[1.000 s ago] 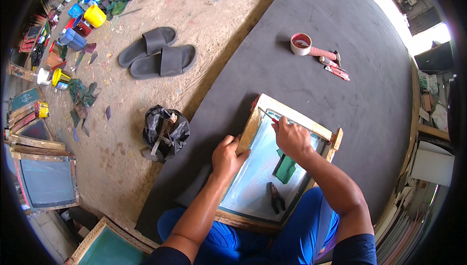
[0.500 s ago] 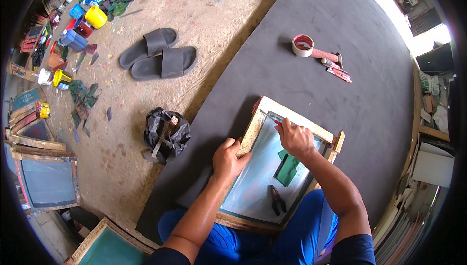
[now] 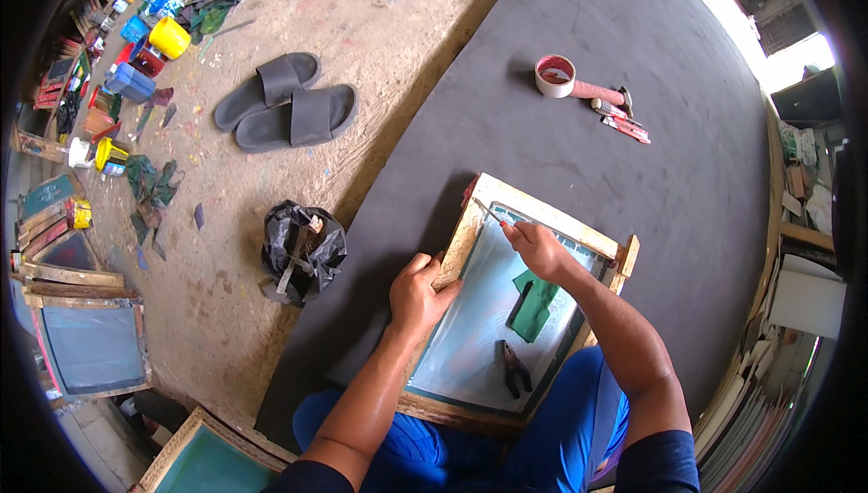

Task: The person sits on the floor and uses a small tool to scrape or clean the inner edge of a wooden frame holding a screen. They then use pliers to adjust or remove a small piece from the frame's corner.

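Left hand (image 3: 419, 296) clamped on left rail of frame (image 3: 542, 219), thumb toward the mesh (image 3: 470, 335). Right hand (image 3: 540, 251) closed around thin tool (image 3: 491, 212), red by the grip, metal tip at frame's far left corner; can't tell if it touches. Frame sits over black surface (image 3: 687, 222), near end at the person's legs (image 3: 565, 421). Green piece (image 3: 532, 314) and pliers (image 3: 515, 374) lie on the mesh, pliers nearer the body. Tape (image 3: 554, 80), hammer (image 3: 597, 92), cutter (image 3: 626, 129) grouped beyond the frame
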A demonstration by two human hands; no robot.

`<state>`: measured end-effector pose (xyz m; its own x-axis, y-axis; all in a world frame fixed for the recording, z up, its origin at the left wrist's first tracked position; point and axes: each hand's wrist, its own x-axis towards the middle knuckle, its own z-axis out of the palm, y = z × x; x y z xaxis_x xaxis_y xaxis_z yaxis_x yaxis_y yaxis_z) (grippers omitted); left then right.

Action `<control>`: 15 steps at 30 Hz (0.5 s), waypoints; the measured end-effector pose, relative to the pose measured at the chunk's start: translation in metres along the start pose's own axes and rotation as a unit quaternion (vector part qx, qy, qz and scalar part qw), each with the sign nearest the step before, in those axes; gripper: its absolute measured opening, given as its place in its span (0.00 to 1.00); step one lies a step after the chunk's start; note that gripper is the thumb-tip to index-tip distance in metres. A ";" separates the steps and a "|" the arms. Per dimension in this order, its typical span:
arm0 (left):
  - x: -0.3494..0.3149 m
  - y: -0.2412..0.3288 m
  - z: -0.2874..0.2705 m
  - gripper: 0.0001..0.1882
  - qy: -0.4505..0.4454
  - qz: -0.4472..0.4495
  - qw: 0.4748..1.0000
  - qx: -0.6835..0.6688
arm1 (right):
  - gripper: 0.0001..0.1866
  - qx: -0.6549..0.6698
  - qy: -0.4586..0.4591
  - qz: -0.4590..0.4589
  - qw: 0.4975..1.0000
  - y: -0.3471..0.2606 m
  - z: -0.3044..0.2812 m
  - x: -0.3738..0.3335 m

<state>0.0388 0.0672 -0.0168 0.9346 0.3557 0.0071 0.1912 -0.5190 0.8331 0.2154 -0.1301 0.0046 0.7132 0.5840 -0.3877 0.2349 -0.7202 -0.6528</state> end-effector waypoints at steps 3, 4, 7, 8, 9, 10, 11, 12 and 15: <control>-0.002 -0.001 -0.004 0.20 0.002 -0.002 1.000 0.008 | 0.26 -0.214 -0.023 0.103 0.971 -0.054 -0.014 -0.011; -0.001 -0.001 -0.004 0.20 -0.002 -0.001 1.000 0.009 | 0.26 -0.205 -0.015 0.098 0.974 -0.053 -0.015 -0.011; 0.001 0.002 -0.003 0.20 0.002 0.000 1.000 0.001 | 0.24 -0.155 0.003 0.054 0.986 -0.031 -0.010 -0.008; 0.001 0.003 -0.001 0.20 0.004 0.000 1.000 -0.005 | 0.23 -0.124 0.006 0.026 0.992 -0.016 -0.008 -0.004; -0.001 0.002 0.000 0.22 -0.008 -0.007 1.000 -0.001 | 0.23 -0.093 0.009 -0.003 0.996 0.000 -0.006 0.000; -0.001 0.000 0.001 0.24 -0.018 -0.013 1.000 0.002 | 0.21 -0.062 0.010 -0.031 0.998 0.016 -0.003 0.006; -0.002 -0.004 0.000 0.26 -0.026 -0.021 0.999 0.009 | 0.22 -0.103 0.018 -0.032 0.994 0.012 -0.002 0.005; -0.002 -0.004 -0.002 0.26 -0.033 -0.024 0.999 0.017 | 0.22 -0.144 0.028 -0.034 0.989 0.001 -0.003 0.002; -0.002 -0.004 -0.004 0.26 -0.036 -0.023 0.999 0.027 | 0.22 -0.245 0.039 -0.009 0.969 -0.026 -0.008 -0.005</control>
<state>0.0350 0.0718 -0.0185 0.9432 0.3243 -0.0716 0.2484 -0.5459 0.8002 0.2109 -0.1176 0.0286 0.7490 0.5820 -0.3167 0.5200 -0.8126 -0.2634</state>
